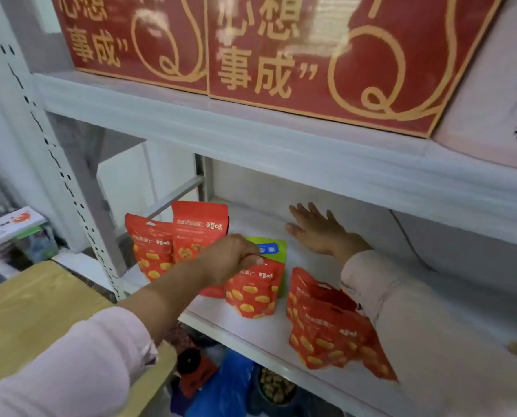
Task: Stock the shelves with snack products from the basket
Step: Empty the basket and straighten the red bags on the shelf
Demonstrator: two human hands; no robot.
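At the shelf (266, 334) front, a heap of red pouches (326, 329) lies under the right sleeve (401, 302). Mid-shelf, the left hand (233, 257) pinches the top of a red snack pouch (254, 296); 2 standing pouches (173, 245) sit at the shelf's left. Deeper in, the right hand (314, 231) rests flat, fingers straight.

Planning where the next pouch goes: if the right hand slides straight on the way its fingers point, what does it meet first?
Probably the shelf's back wall. The right hand is open, fingers aimed rearward, and only bare shelf board shows ahead of them; depth is hard to judge.
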